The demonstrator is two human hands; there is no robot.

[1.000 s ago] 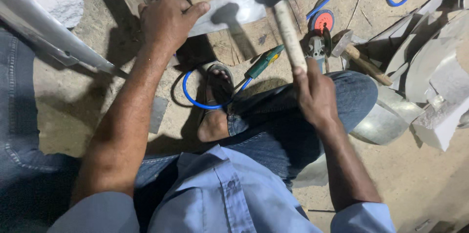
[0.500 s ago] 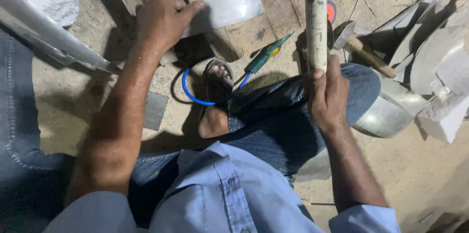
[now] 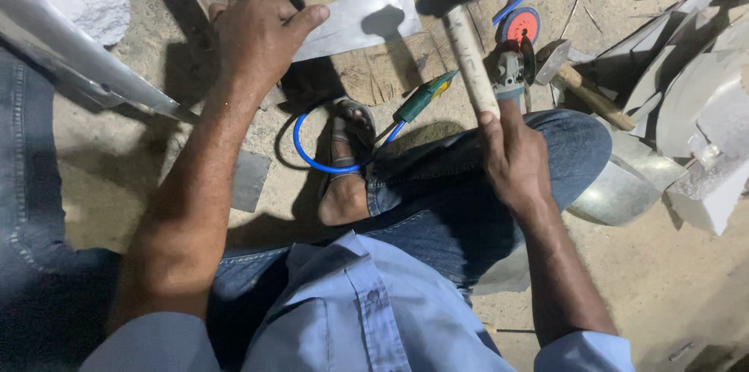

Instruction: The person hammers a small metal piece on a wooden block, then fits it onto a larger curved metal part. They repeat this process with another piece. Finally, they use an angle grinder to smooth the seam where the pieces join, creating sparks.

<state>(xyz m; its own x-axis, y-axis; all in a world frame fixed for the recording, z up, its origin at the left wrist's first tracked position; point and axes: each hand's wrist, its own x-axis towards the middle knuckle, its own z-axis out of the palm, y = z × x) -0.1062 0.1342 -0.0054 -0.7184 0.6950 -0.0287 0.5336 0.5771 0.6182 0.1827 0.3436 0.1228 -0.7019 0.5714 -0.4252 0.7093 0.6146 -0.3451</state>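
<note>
I sat on the dirt floor point(image 3: 702, 286), a wooden board point(image 3: 374, 76) before me. On it lay the metal sheet strip point(image 3: 367, 17), pinned flat under my left hand point(image 3: 257, 40), fingers spread. My right hand point(image 3: 511, 157) was clenched around the hammer point(image 3: 468, 37), head raised above the strip.

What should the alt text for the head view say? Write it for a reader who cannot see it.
Seen from above, a seated person's right hand raises a hammer over a metal sheet, which the left hand presses onto a wooden board. An angle grinder, green pliers and a blue cable lie near their sandalled foot.
</note>
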